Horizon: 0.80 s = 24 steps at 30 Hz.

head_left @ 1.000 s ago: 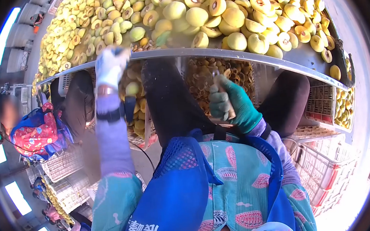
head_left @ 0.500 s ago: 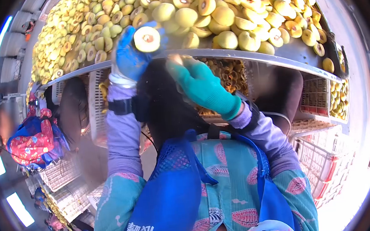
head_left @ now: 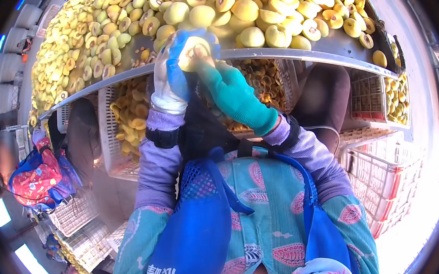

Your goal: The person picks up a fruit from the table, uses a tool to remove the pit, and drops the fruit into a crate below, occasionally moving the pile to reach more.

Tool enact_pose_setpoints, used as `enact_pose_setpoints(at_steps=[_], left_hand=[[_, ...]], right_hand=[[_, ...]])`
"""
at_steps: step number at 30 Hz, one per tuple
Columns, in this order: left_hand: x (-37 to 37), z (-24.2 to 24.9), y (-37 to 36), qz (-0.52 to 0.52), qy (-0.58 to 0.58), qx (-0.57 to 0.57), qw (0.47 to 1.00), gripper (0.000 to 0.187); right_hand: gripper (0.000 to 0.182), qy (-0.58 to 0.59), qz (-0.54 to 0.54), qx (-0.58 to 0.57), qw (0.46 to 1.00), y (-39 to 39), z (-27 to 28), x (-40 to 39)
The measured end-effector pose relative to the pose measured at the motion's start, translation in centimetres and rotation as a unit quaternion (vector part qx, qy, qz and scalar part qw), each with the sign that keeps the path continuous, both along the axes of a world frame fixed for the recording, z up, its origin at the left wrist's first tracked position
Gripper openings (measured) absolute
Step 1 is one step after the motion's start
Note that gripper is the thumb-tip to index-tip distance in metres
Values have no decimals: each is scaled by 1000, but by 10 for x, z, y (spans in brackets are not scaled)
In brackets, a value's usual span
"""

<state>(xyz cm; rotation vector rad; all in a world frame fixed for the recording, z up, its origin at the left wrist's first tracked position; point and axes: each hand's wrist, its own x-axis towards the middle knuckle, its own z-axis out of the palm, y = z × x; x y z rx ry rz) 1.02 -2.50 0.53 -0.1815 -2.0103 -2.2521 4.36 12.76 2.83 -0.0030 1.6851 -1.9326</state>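
A halved yellow peach [head_left: 189, 53] is in my left hand [head_left: 170, 82], which wears a white and blue glove with its fingers wrapped round the fruit. Its cut face is turned up toward me, blurred by motion. My right hand [head_left: 234, 95], in a green knit glove, reaches in from the right, its fingertips closed together at the middle of that cut face. Whether a small tool is pinched there I cannot make out. Both hands are just over the metal table's front edge [head_left: 254, 53]. Beyond them lies a heap of peach halves [head_left: 246, 10], some showing brown centres.
Below the table edge stands a white crate [head_left: 108, 139] beside yellow fruit pieces [head_left: 131, 117]. More fruit pieces [head_left: 261, 80] lie under the edge near my right hand. Stacked crates [head_left: 380, 176] are at the right. Another person in a red patterned sleeve [head_left: 36, 178] sits at the left.
My left hand has turned and moved slightly right with the peach half. My right fingertips have come up from beside it onto its cut face. The view has shifted a little.
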Motion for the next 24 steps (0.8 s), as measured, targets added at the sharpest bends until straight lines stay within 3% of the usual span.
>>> enact_pose_setpoints(at_steps=[1,4,5,8,11,13,14,15,18,22,24], left_hand=[[-1,-2,-2,-5,52,-91,995,43],[2,-1,-1,-36,-13,35,999,49],[2,-9,-3,-15,21,-21,999,51],[-3,-20,0,10,102,-138,985,56],[-2,-10,-3,-52,90,-152,983,54],[-5,-8,-11,-99,69,-159,980,48],[-3,-1,0,-91,-47,-43,994,40],[0,5,11,-56,-153,87,983,32],[2,-6,22,-5,-154,169,973,24],[-1,-11,33,25,-104,217,970,21],[-2,-7,27,-25,-105,182,977,24]], right_hand=[[44,23,-4,-10,1000,-1,-7,0],[44,-15,44,-15,999,7,0,-1],[44,-46,71,-14,996,9,3,-1],[49,6,-30,-80,996,-13,-20,7],[42,-90,33,-61,993,10,-3,4],[42,10,23,-58,998,4,-32,8],[42,61,17,-56,996,3,-42,8],[42,-28,-29,-75,996,-6,-34,18],[44,-99,-20,-90,991,-1,-18,19],[44,-81,-15,-35,996,6,-6,17],[45,-17,-6,-58,998,6,-30,16]])
